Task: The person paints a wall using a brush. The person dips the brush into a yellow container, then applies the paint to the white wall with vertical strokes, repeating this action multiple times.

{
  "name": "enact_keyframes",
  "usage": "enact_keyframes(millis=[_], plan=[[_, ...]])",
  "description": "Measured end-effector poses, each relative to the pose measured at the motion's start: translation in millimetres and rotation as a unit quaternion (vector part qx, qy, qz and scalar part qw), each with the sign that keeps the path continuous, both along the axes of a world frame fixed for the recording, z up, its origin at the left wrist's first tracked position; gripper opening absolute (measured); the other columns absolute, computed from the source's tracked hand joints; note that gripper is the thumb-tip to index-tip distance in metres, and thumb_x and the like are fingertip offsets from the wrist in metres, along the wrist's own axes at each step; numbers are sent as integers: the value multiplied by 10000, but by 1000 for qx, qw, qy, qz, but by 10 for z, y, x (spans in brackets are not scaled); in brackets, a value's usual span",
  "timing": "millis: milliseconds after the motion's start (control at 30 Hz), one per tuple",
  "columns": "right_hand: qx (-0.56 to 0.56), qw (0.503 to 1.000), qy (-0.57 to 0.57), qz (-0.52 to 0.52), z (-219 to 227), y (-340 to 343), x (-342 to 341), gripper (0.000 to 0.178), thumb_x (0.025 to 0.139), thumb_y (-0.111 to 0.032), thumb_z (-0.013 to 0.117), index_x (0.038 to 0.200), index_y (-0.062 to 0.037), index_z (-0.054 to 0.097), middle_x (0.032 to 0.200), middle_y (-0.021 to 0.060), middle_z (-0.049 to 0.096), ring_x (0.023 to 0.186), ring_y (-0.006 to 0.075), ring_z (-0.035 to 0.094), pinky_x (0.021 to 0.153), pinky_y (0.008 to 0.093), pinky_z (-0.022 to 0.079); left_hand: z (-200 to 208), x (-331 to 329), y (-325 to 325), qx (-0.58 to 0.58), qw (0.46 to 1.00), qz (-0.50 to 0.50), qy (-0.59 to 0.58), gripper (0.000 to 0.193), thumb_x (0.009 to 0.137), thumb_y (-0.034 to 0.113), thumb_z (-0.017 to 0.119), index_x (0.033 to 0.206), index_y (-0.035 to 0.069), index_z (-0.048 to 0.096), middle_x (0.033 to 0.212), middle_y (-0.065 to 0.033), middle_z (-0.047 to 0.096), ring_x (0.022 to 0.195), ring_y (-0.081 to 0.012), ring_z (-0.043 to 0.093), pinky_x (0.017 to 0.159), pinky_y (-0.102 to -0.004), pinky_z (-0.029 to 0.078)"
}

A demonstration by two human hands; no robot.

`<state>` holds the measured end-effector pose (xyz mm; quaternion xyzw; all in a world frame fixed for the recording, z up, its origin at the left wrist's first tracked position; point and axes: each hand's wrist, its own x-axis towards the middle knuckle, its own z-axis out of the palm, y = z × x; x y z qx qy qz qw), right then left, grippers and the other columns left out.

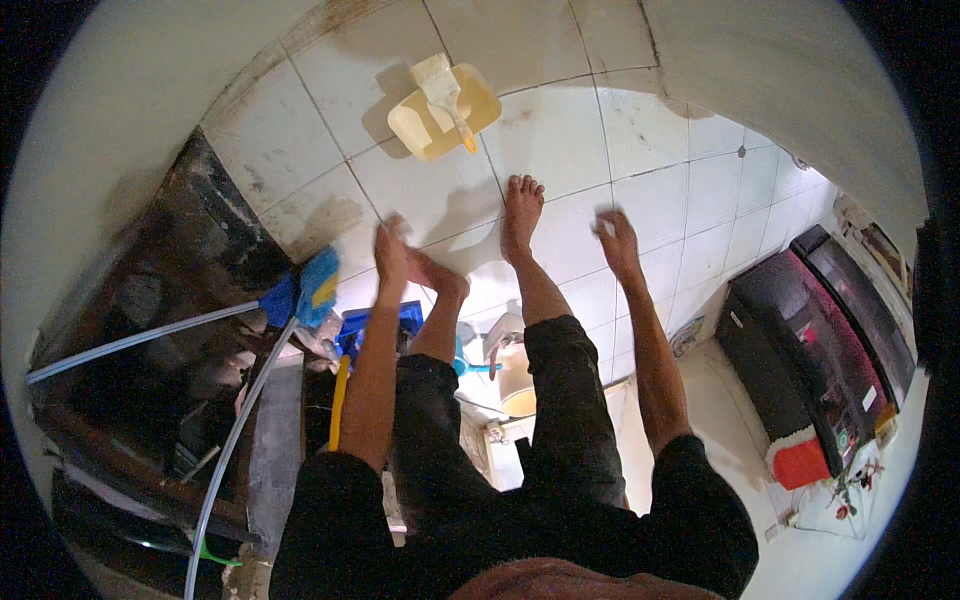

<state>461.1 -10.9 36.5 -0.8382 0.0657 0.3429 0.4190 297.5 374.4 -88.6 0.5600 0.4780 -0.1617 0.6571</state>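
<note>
My left hand (393,248) hangs above the tiled floor, in front of my left foot and ankle. Its fingers are smeared by motion, and nothing I can make out is in it. Over the tiles to the right of my right foot is my right hand (620,245), with thumb and fingers apart and nothing held. Ahead of both hands, a cream plastic tub (405,125) rests on the floor. Across its rim lies a wide flat paintbrush (440,88), pale with an orange handle end. Neither hand touches the tub or the brush.
Two long-handled brushes with blue heads (319,288) lean at the left beside a dark cabinet-like surface (150,330). A blue crate (410,318) and a cream bucket (517,385) are near my legs. At right stands a dark refrigerator (790,340) with a red cloth (800,460).
</note>
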Motion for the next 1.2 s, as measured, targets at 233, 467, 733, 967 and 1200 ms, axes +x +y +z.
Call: enact_keyframes(millis=[233, 467, 733, 967, 1200], plan=[[-42, 934, -308, 177, -1841, 1232, 1380, 305, 926, -190, 441, 1116, 16, 561, 1210, 228, 549, 1105, 370, 539, 941, 428, 435, -726, 1514, 40, -131, 976, 172, 37, 772, 862, 687, 345, 1370, 107, 377, 1341, -122, 455, 1163, -274, 472, 988, -454, 299], [-7, 943, -279, 179, -2024, 1500, 1350, 245, 897, -134, 436, 1064, 4, 551, 993, 237, 611, 895, 398, 595, 794, 465, 488, -797, 1735, -294, -119, 977, 176, -11, 711, 934, 604, 293, 1374, 52, 372, 1356, -81, 457, 1231, -231, 427, 1031, -370, 303], [-5, 943, -291, 160, -1579, 1660, 1250, 197, 860, -68, 455, 1022, 12, 533, 789, 248, 613, 736, 414, 604, 644, 465, 502, -559, 1616, -348, -233, 921, 272, -151, 615, 972, 485, 326, 1390, 34, 325, 1417, -102, 375, 1298, -228, 358, 1088, -367, 253], [-11, 969, -201, 147, 300, 1780, 1219, 214, 885, -122, 457, 1043, 0, 534, 849, 251, 610, 805, 440, 589, 660, 481, 481, 1012, 1386, -43, -182, 942, 188, -207, 532, 979, 392, 387, 1356, 18, 355, 1350, -128, 448, 1246, -235, 431, 1056, -364, 332], [83, 963, -206, 154, 2930, 1689, 748, 175, 918, -135, 450, 950, 22, 519, 824, 291, 554, 807, 500, 520, 657, 506, 440, 3239, 728, 35, -207, 928, 184, -251, 516, 924, 254, 469, 1363, 17, 336, 1303, -100, 482, 1227, -241, 446, 1030, -385, 366]])
